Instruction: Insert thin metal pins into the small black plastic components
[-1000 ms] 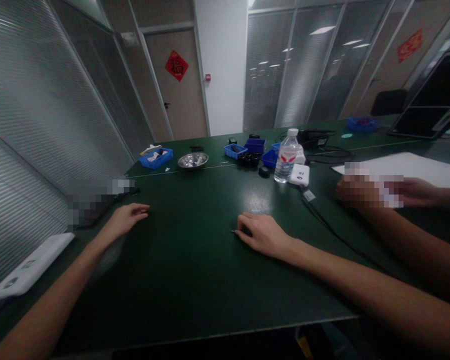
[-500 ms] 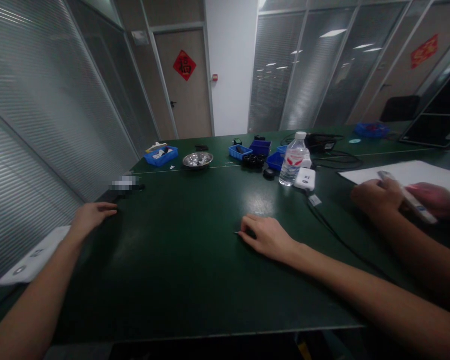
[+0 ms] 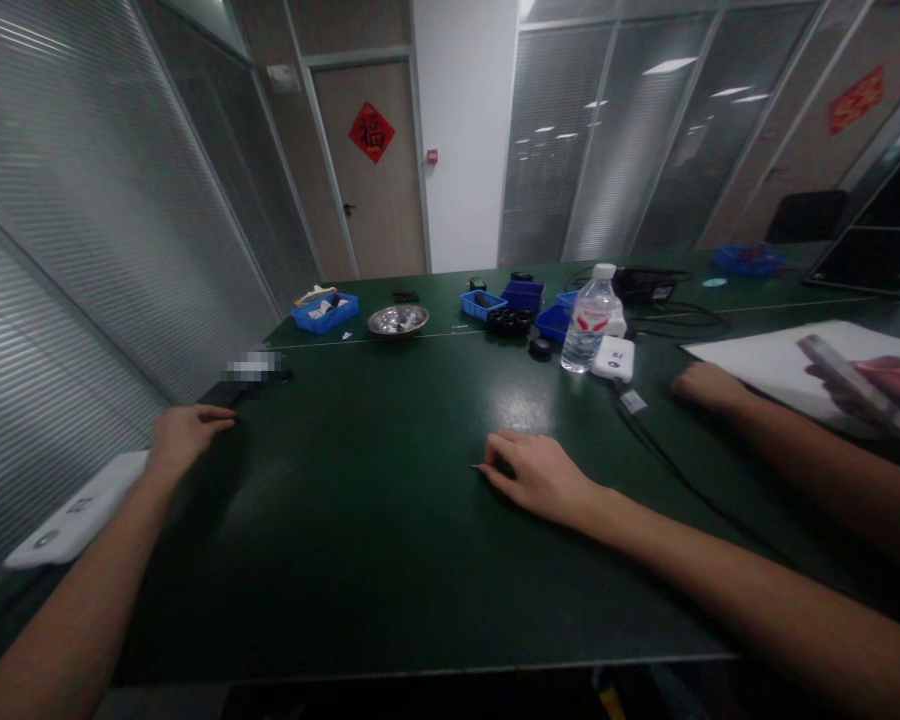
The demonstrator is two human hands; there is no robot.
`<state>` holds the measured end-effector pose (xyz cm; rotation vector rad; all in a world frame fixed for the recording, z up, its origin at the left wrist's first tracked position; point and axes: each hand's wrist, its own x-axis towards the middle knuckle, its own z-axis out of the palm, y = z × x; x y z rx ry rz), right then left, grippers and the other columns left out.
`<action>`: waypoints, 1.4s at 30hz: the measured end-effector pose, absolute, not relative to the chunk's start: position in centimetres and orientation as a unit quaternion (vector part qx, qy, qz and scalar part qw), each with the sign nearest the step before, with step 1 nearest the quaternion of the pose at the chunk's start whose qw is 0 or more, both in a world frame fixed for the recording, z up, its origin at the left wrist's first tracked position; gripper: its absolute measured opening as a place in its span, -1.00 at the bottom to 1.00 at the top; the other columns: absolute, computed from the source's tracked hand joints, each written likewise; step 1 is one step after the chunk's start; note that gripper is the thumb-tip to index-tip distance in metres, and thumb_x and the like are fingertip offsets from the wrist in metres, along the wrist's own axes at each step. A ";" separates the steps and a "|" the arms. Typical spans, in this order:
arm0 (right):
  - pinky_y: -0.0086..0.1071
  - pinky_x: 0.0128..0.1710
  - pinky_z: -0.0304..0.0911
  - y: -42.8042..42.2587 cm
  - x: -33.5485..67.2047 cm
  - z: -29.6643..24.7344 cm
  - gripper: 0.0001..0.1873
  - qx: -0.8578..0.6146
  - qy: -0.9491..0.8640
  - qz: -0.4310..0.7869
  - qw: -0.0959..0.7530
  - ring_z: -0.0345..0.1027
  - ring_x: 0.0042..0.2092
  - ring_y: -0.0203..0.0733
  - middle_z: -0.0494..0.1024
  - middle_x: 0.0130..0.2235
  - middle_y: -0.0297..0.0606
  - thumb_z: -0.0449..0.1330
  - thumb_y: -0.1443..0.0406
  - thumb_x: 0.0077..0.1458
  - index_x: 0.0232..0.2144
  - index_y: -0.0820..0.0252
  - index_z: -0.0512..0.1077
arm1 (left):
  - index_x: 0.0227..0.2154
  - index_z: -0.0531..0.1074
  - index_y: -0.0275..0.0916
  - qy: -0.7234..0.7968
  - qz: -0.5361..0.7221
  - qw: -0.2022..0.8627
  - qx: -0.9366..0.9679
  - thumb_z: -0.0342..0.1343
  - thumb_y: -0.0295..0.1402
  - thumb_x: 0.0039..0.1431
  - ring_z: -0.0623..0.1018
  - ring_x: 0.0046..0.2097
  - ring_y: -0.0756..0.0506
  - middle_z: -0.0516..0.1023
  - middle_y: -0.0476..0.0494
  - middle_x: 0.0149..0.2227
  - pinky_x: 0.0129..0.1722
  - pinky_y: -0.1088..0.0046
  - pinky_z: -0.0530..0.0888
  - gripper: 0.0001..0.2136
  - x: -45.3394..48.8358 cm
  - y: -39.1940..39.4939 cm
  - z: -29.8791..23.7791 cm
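Observation:
My left hand (image 3: 186,436) lies on the green table (image 3: 360,560) near its left edge. Its fingers are stretched flat, and the fingertips touch a dark flat thing (image 3: 225,395) that is partly blurred. Near the table's middle my right hand (image 3: 538,476) rests with its fingers curled over a small dark thing (image 3: 495,467). A thin tip of this thing pokes out to the left. What the thing is I cannot make out.
A co-worker's arm and hand (image 3: 709,386) lie at the right, and their other hand holds a slim device (image 3: 851,388) over white paper (image 3: 772,362). Further back are a water bottle (image 3: 589,320), a white box (image 3: 616,358), a metal bowl (image 3: 397,320) and blue bins (image 3: 325,312). A black cable (image 3: 675,470) crosses the right side. A white power strip (image 3: 75,512) lies at the left.
My left hand slid left from the table's middle to the dark thing at the edge. The co-worker's hands drew apart and the device moved right. My right hand stayed put.

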<state>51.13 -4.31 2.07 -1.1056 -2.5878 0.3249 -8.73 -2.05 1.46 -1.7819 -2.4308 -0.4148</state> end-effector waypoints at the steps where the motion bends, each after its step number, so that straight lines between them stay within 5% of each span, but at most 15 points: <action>1: -0.39 -0.39 0.12 -4.3 51.1 2.1 -0.89 -0.386 -0.903 0.112 0.154 0.37 -0.34 -0.26 0.51 -0.23 -0.29 0.19 0.24 0.30 -0.21 0.16 0.42 | -0.14 0.64 -0.30 -0.799 -0.132 0.050 -0.584 0.18 -0.27 0.22 0.60 -0.22 -0.10 0.71 -0.11 -0.18 -0.26 0.53 0.37 -0.74 -8.6 -2.1 1.4; 9: -0.38 -0.37 0.13 -4.2 51.0 1.8 -0.88 -0.385 -0.904 0.107 0.155 0.38 -0.31 -0.24 0.51 -0.21 -0.29 0.18 0.22 0.31 -0.21 0.14 0.41 | -0.05 0.61 -0.36 -0.798 -0.099 0.084 -0.589 0.07 -0.33 0.28 0.57 0.00 -0.22 0.65 -0.24 -0.03 0.03 0.36 0.36 -0.68 -6.7 -2.7 1.1; 42: -0.37 -0.38 0.15 -4.2 51.0 1.9 -0.87 -0.378 -0.905 0.113 0.156 0.37 -0.34 -0.24 0.50 -0.23 -0.26 0.17 0.22 0.31 -0.23 0.16 0.42 | -0.08 0.59 -0.45 -0.784 -0.048 0.145 -0.602 0.00 -0.36 0.32 0.55 -0.06 -0.27 0.61 -0.39 -0.08 -0.04 0.27 0.40 -0.67 -4.0 -3.7 1.6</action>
